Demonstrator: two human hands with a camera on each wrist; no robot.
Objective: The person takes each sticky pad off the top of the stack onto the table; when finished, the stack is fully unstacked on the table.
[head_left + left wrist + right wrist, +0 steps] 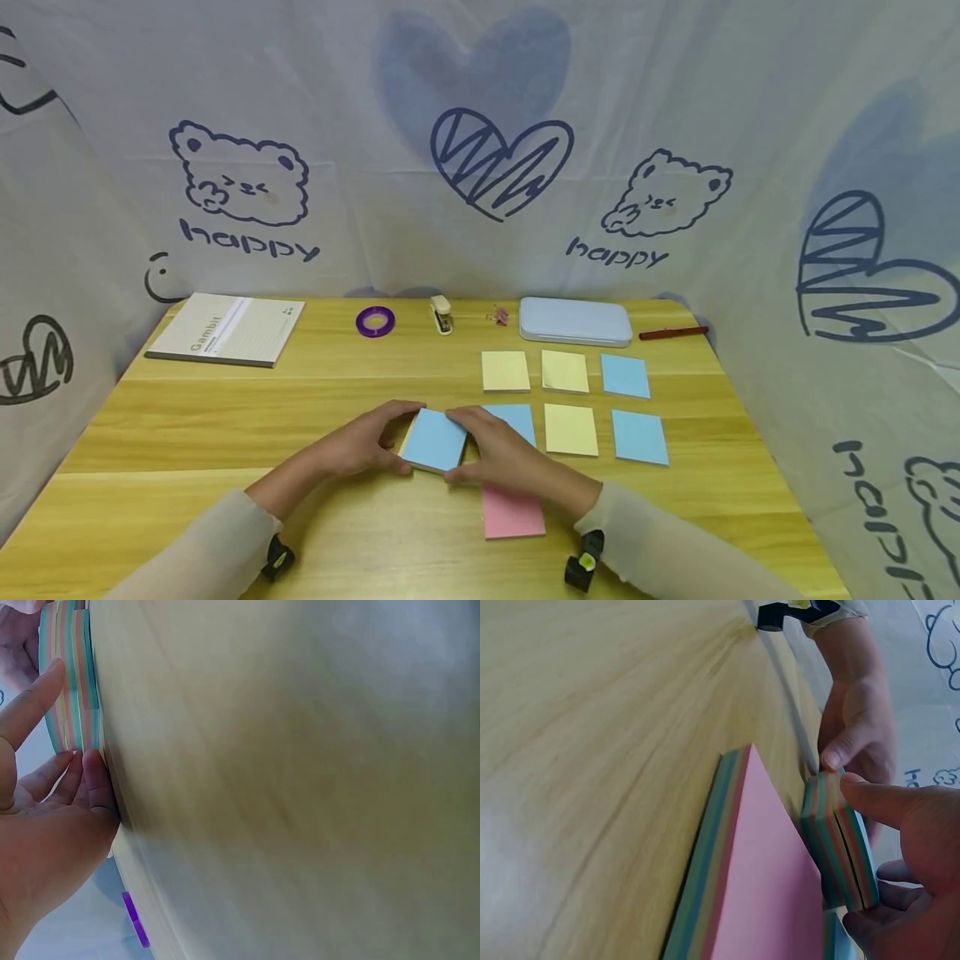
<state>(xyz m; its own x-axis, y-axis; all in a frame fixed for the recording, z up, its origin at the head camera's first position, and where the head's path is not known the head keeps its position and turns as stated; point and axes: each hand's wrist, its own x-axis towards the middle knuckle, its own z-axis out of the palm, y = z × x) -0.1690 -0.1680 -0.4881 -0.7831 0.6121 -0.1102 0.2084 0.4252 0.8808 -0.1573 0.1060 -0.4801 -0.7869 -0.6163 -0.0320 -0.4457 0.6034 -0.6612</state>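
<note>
A thick sticky-note pad with a blue top sheet and striped multicolour edges is lifted at a tilt just above the wooden table. My left hand grips its left side, thumb near and fingers far. My right hand grips its right side the same way. In the right wrist view the pad shows a split partway through the stack, with my right hand's fingers on its edge and the left hand behind. In the left wrist view the fingers touch the pad's edge.
A pink-topped pad lies under my right wrist. Single yellow and blue notes lie in two rows to the right. Along the back stand a notebook, purple tape, stapler, pink clips, blue case and red pen.
</note>
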